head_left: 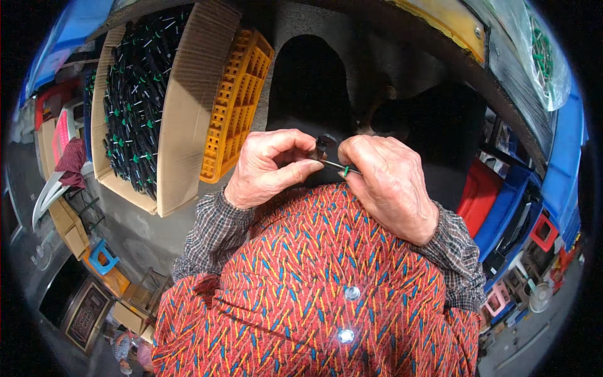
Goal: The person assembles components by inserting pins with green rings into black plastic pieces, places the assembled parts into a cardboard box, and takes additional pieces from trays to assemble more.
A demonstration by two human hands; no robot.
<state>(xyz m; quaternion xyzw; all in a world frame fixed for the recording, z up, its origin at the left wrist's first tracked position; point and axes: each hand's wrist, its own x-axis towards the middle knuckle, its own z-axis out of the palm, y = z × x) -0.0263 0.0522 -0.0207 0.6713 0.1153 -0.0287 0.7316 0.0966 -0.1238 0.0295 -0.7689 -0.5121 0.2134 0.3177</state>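
In front of my lap, both hands meet at a small part made of a thin metal rod and a green collar (347, 170). My left hand (267, 168) is closed in a pinch, thumb and forefinger at the left end of the rod. A small black piece (325, 143) rises just above those fingertips; whether it joins the rod is hard to make out. My right hand (391, 183) is closed round the rod's other end, thumb beside the green collar, and its fingers hide the rest. To the left, an open cardboard box (191, 94) holds many black parts (139, 103) with green bits and metal rods.
An orange plastic crate (233, 110) stands against the box's right side. A dark table edge (440, 56) runs along the upper right, with a clear bag of green pieces (541, 53) on it. Red and blue bins (502, 213) sit at the right.
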